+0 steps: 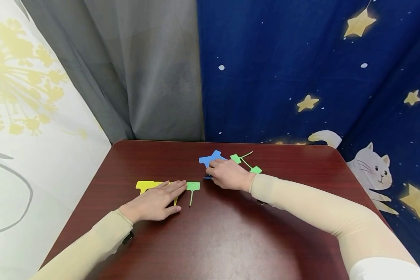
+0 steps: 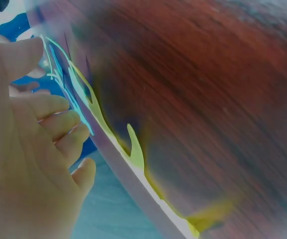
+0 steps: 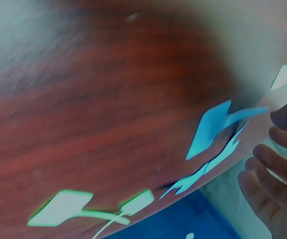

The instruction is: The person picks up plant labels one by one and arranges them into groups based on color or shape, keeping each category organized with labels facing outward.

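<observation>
In the head view, my left hand (image 1: 155,203) lies with fingers extended over a row of yellow T-shaped plant labels (image 1: 144,185), covering part of them. A green plant label (image 1: 193,186) sits just past its fingertips, stem toward me. My right hand (image 1: 227,174) is over several blue plant labels (image 1: 205,160), hiding much of them. In the right wrist view, the thumb tip of the right hand (image 3: 282,164) is right at the stem end of the nearest blue label (image 3: 208,130); the fingers are loosely bent.
Two more green plant labels (image 1: 235,158) lie right of the blue ones, stems crossing. The dark red wooden table (image 1: 210,241) ends behind them at a grey curtain (image 1: 164,77) and a blue star-patterned curtain (image 1: 259,97).
</observation>
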`<state>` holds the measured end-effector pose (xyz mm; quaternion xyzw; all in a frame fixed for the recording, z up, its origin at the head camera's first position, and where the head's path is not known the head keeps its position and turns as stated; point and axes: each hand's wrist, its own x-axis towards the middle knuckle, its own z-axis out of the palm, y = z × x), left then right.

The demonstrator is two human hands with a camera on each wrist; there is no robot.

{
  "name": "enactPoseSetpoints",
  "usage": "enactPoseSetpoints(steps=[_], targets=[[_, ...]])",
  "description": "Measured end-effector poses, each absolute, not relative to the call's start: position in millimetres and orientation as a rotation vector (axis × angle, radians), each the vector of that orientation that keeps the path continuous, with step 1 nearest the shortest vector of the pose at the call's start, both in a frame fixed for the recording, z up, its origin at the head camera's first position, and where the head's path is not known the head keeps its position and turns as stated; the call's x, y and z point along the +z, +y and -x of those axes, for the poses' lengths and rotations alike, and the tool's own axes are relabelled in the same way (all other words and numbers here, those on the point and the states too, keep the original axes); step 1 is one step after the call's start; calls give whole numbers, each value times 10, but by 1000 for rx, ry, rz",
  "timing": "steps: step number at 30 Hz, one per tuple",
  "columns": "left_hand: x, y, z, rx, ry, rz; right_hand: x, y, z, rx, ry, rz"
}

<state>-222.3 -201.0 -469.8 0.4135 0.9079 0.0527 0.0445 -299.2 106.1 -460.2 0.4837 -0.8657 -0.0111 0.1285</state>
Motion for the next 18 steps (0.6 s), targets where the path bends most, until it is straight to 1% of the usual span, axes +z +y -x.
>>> enactPoseSetpoints(steps=[9,18], targets=[[-4723,-1942,2249,142,2739,-1291,-4526,1292,3094,-83,-2608,-1294],[-4737,-1901,2264,139,2724,-1296,-4546,1582,3298,-131,-2634,-1126]])
